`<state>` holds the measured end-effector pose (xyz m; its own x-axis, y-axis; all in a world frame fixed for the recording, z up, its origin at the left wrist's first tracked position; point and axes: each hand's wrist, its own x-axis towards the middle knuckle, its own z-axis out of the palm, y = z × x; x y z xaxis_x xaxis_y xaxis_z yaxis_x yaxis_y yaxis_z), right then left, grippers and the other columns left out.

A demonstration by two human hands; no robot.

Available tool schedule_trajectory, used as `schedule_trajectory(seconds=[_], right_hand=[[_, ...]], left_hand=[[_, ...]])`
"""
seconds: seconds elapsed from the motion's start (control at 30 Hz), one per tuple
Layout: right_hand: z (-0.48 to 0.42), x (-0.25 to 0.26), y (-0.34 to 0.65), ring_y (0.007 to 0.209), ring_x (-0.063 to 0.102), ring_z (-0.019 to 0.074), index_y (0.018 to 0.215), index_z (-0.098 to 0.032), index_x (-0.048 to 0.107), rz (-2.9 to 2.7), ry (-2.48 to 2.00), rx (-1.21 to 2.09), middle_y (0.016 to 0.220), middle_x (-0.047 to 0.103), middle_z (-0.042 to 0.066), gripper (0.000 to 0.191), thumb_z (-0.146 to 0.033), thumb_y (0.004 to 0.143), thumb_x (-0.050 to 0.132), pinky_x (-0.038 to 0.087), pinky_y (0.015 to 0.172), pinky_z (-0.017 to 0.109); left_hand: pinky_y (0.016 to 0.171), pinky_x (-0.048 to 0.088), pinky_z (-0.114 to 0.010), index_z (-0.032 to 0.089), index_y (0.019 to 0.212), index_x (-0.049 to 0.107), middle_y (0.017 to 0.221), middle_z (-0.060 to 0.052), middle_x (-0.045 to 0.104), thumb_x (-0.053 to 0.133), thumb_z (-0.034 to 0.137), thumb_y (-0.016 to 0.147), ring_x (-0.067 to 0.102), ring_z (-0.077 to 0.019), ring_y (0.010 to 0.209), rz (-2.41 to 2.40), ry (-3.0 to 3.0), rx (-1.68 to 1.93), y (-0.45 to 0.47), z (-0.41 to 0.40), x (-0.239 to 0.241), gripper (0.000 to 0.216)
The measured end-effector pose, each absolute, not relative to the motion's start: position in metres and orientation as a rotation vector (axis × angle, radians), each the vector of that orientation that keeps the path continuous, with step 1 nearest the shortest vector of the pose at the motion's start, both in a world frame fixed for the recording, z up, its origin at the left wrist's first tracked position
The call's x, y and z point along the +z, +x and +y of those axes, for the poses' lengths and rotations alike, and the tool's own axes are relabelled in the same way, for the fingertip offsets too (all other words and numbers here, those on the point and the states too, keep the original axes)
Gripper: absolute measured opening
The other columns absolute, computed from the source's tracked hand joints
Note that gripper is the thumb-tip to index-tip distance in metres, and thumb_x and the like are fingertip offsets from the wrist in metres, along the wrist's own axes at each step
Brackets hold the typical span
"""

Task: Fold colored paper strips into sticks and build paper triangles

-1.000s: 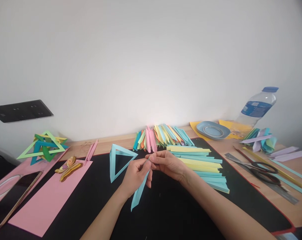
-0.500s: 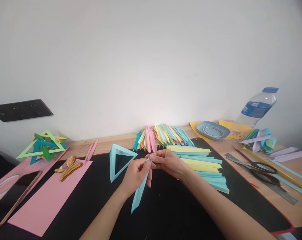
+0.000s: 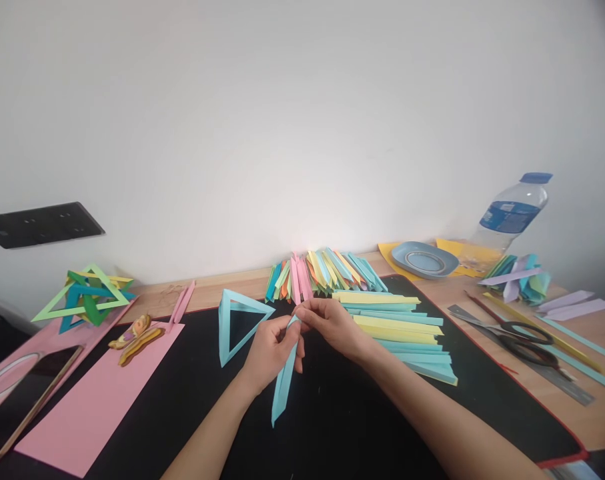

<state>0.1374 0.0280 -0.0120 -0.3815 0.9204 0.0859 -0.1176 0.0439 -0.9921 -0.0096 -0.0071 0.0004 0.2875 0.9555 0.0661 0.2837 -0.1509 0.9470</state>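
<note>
Between my two hands is a folded light-blue paper strip [image 3: 283, 393], its upper end pinched and its lower end hanging down toward the black mat [image 3: 347, 427]. My left hand [image 3: 272, 347] grips it with the thumb on top. The fingertips of my right hand [image 3: 327, 323] press together at the strip's upper tip, partly hiding it. Just left of my hands stands a light-blue paper triangle frame [image 3: 225, 330]. Right of them, folded blue and yellow strips [image 3: 397, 330] lie in a row, partly behind my right forearm.
Multicoloured folded strips [image 3: 327, 273] line the wall. A pink sheet [image 3: 92, 407], a phone [image 3: 27, 400] and a green-blue paper star [image 3: 89, 297] are at left. Scissors [image 3: 527, 343], a ruler [image 3: 572, 387], a blue dish [image 3: 425, 259] and a bottle [image 3: 515, 213] are at right.
The hanging end of the blue strip has swung slightly right. My right fingers have shifted a little left at its tip. The view has moved slightly.
</note>
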Motion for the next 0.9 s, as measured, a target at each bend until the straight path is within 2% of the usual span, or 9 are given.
schedule_trajectory(seconds=[0.13, 0.23, 0.4, 0.53, 0.67, 0.8, 0.9], right_hand=[[0.0314, -0.0141, 0.1353, 0.060, 0.052, 0.0132, 0.066, -0.016, 0.059, -1.302, -0.930, 1.370, 0.061, 0.055, 0.000, 0.042, -0.057, 0.068, 0.066, 0.044, 0.059, 0.026], [0.0315, -0.0131, 0.1349, 0.067, 0.056, 0.0148, 0.073, -0.016, 0.060, -1.249, -0.885, 1.405, 0.069, 0.060, 0.002, 0.042, -0.058, 0.068, 0.064, 0.047, 0.064, 0.027], [0.0305, -0.0143, 0.1349, 0.056, 0.052, 0.0112, 0.067, -0.015, 0.060, -1.291, -0.861, 1.439, 0.060, 0.058, -0.001, 0.040, -0.053, 0.064, 0.071, 0.045, 0.060, 0.027], [0.0321, -0.0162, 0.1341, 0.060, 0.054, 0.0131, 0.064, -0.014, 0.060, -1.246, -0.895, 1.439, 0.062, 0.058, 0.001, 0.044, -0.058, 0.069, 0.064, 0.047, 0.064, 0.029], [0.0316, -0.0167, 0.1339, 0.057, 0.052, 0.0112, 0.071, -0.015, 0.061, -1.269, -0.834, 1.465, 0.064, 0.059, 0.000, 0.040, -0.053, 0.064, 0.071, 0.045, 0.061, 0.027], [0.0294, -0.0149, 0.1355, 0.052, 0.045, 0.0082, 0.072, -0.016, 0.060, -1.284, -0.789, 1.507, 0.059, 0.054, -0.003, 0.035, -0.049, 0.068, 0.070, 0.041, 0.057, 0.024], [0.0285, -0.0127, 0.1364, 0.061, 0.052, 0.0114, 0.070, -0.016, 0.061, -1.294, -0.787, 1.537, 0.064, 0.056, -0.002, 0.034, -0.049, 0.069, 0.068, 0.044, 0.065, 0.026]], left_hand=[[0.041, 0.044, -0.023, 0.013, 0.076, 0.057, 0.051, 0.000, 0.059, 0.051, 0.044, 0.083, 0.058, -0.0138, 0.038, 1.145, 1.420, 0.857, -0.0066, -0.0072, -0.0014, 0.032], [0.040, 0.044, -0.023, 0.013, 0.077, 0.055, 0.049, 0.000, 0.059, 0.052, 0.047, 0.082, 0.058, -0.0142, 0.037, 1.127, 1.332, 0.841, -0.0045, -0.0080, -0.0023, 0.034], [0.040, 0.043, -0.023, 0.013, 0.078, 0.053, 0.050, -0.002, 0.060, 0.050, 0.050, 0.083, 0.057, -0.0141, 0.036, 1.054, 1.290, 0.811, -0.0043, -0.0091, -0.0006, 0.037], [0.040, 0.043, -0.023, 0.013, 0.079, 0.052, 0.049, -0.001, 0.059, 0.049, 0.051, 0.083, 0.056, -0.0143, 0.036, 1.042, 1.277, 0.809, -0.0047, -0.0092, -0.0007, 0.038], [0.039, 0.041, -0.022, 0.014, 0.079, 0.051, 0.048, 0.000, 0.058, 0.050, 0.050, 0.083, 0.055, -0.0136, 0.035, 1.055, 1.274, 0.835, -0.0050, -0.0085, -0.0023, 0.036], [0.044, 0.045, -0.025, 0.012, 0.085, 0.055, 0.057, -0.004, 0.063, 0.049, 0.052, 0.084, 0.061, -0.0163, 0.043, 0.965, 1.224, 0.871, -0.0060, -0.0072, -0.0010, 0.041], [0.049, 0.048, -0.028, 0.010, 0.089, 0.058, 0.066, -0.008, 0.066, 0.046, 0.057, 0.083, 0.064, -0.0185, 0.049, 0.900, 1.114, 0.887, -0.0072, -0.0063, 0.0010, 0.049]])
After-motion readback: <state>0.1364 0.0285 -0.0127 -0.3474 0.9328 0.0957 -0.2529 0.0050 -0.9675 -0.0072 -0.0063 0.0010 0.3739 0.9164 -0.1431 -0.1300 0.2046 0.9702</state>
